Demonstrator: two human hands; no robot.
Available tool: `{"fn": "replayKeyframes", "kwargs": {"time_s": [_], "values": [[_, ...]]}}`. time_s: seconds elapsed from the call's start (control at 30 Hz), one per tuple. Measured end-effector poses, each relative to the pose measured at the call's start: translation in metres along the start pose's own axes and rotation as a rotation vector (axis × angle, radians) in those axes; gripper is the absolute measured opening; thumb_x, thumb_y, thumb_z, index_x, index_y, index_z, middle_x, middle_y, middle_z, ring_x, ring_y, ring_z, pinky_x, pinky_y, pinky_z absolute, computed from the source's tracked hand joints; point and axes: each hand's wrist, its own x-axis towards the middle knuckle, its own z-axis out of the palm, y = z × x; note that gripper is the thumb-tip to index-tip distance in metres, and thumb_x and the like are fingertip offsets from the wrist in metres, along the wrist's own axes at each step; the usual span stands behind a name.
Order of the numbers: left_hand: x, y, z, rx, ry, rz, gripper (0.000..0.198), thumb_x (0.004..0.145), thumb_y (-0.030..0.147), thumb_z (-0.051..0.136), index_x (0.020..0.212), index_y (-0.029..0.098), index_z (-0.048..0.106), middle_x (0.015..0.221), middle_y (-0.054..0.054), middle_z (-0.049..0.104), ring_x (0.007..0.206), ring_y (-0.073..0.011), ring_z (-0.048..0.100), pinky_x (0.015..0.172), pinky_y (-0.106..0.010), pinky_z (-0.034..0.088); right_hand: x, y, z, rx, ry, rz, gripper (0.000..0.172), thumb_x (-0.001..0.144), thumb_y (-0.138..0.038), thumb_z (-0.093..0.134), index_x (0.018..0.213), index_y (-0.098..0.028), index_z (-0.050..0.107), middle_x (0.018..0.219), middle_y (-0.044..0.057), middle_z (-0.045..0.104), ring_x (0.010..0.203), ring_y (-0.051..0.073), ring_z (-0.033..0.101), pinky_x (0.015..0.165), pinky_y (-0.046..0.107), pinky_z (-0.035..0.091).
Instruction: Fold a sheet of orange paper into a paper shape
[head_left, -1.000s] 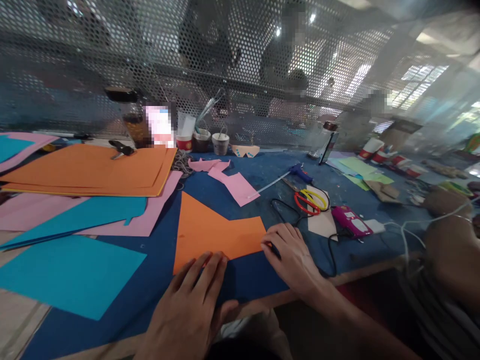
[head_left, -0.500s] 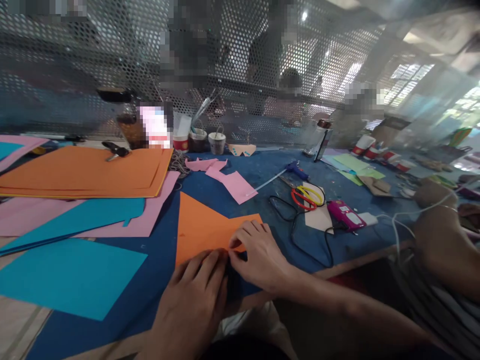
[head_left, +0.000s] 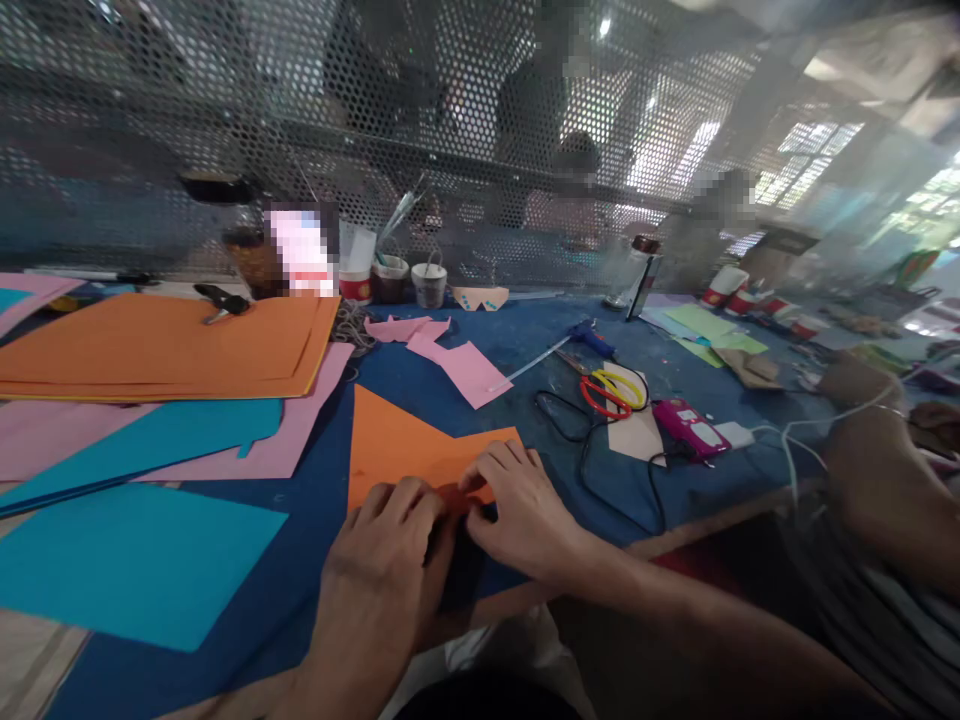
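A piece of orange paper [head_left: 397, 440] lies on the blue tabletop in front of me, with a notch in its far edge. My left hand [head_left: 394, 545] is over its near left part, fingers curled and pressing on the paper's near edge. My right hand [head_left: 517, 510] grips the near right part, with thumb and fingers bent together at the edge. The fingertips of both hands come close to each other, and the paper between them is partly hidden. Just beyond the orange piece lies a cut pink paper [head_left: 469, 372].
Left are stacked orange sheets [head_left: 150, 345] with a dark clip [head_left: 220, 300], and blue paper [head_left: 142, 560]. Right are a glue gun [head_left: 592, 340], scissors [head_left: 615, 392], a black cable and a magenta device [head_left: 688, 428]. Cups [head_left: 429, 285] stand by the mesh screen. Another person's arm [head_left: 862, 430] is far right.
My left hand has shifted slightly up and its knuckles are more raised, with the fingers more bent over the paper. My right hand stays almost in place on the orange paper.
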Motion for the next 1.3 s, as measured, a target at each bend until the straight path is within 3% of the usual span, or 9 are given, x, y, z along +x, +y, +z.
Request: {"fn": "replayKeyframes", "kwargs": {"time_s": [0.2,0.37,0.7,1.3], "values": [[0.011,0.006,0.007,0.105,-0.067,-0.12,0.016,0.099,0.023,0.058,0.083,0.023,0.057,0.086,-0.006,0.063,0.086,-0.0295,0.059,0.075,-0.043,0.046,0.001,0.002,0.003,-0.013,-0.001,0.007,0.024,0.079,-0.013,0.06,0.1,-0.023,0.063,0.109,0.004,0.069,0.109,0.025,0.058,0.091,0.041,0.036],[0.011,0.003,0.01,0.072,-0.066,-0.13,0.003,0.097,0.024,0.064,0.098,0.023,0.061,0.1,-0.008,0.066,0.093,-0.0307,0.061,0.079,-0.043,0.047,0.003,0.0,0.001,0.002,-0.01,0.015,0.021,0.081,-0.013,0.06,0.099,-0.023,0.062,0.109,0.004,0.069,0.109,0.025,0.058,0.091,0.041,0.037],[0.007,-0.001,0.013,0.046,0.008,-0.129,0.016,0.093,0.018,0.061,0.108,0.023,0.058,0.108,-0.008,0.067,0.099,-0.0312,0.061,0.08,-0.042,0.047,-0.002,0.012,-0.005,0.053,0.016,0.037,0.026,0.076,-0.009,0.057,0.097,-0.022,0.061,0.109,0.003,0.069,0.109,0.024,0.058,0.091,0.041,0.037],[0.002,-0.011,0.006,-0.081,-0.079,-0.234,0.015,0.097,0.025,0.055,0.111,0.026,0.059,0.113,-0.006,0.069,0.105,-0.0312,0.063,0.081,-0.044,0.046,-0.009,0.032,-0.024,0.071,0.003,0.136,0.031,0.073,-0.002,0.056,0.095,-0.022,0.062,0.108,0.001,0.069,0.105,0.023,0.058,0.091,0.041,0.037]]}}
